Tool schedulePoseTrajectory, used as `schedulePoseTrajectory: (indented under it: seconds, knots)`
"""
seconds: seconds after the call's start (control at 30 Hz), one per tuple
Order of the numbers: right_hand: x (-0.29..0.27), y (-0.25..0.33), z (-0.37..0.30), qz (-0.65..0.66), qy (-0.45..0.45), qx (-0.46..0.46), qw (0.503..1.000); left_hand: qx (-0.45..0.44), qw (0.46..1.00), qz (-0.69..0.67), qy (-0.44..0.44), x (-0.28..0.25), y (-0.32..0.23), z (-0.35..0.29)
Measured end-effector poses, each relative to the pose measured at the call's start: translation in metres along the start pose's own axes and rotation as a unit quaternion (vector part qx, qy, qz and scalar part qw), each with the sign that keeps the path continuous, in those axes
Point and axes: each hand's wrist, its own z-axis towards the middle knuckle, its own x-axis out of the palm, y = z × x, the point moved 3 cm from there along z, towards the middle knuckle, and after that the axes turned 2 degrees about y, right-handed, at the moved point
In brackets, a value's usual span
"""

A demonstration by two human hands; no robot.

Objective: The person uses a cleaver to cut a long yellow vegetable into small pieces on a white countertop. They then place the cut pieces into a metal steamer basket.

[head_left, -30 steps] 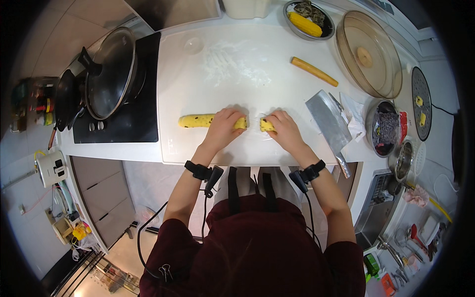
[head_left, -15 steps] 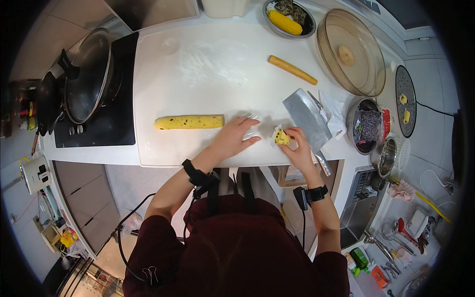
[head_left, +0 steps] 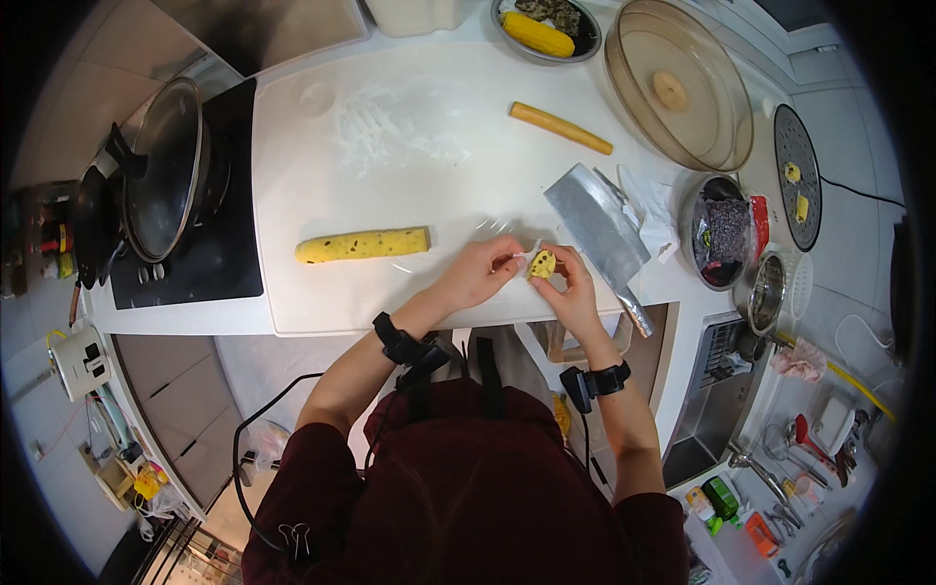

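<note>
Yellow speckled piece [head_left: 543, 263] sits pinched in right hand [head_left: 573, 283], left hand [head_left: 478, 275] nips its film [head_left: 527, 254]; likely unwrapping, next pull calls for steady hold.

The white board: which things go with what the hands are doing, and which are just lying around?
Seem part of the job:
- small dough piece, being held
- speckled dough log
- white board under the log
- cleaver, probably, lying close by

Seem just lying around:
- lidded pan
- corn cob
</note>
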Motion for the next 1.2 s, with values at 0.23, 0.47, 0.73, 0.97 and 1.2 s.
schedulePoseTrajectory:
  seconds: [0.23,0.47,0.73,0.97,1.2]
  knots:
    - [-0.013,0.015,-0.001,-0.012,-0.03,-0.002,0.999,-0.048,0.997,-0.011,-0.063,-0.012,0.019,0.002]
    - [-0.027,0.077,-0.005,-0.23,0.004,-0.125,0.965,-0.108,0.98,-0.142,0.085,-0.004,0.009,0.008]
    - [-0.008,0.1,-0.007,-0.304,0.002,-0.155,0.94,-0.082,0.967,-0.174,0.166,-0.002,-0.023,0.009]
    - [-0.003,0.114,-0.005,-0.333,-0.062,-0.148,0.929,-0.063,0.968,-0.22,0.099,0.001,-0.022,0.005]
    - [0.014,0.116,-0.003,-0.353,-0.112,-0.168,0.913,-0.049,0.966,-0.222,0.12,-0.007,-0.02,0.002]
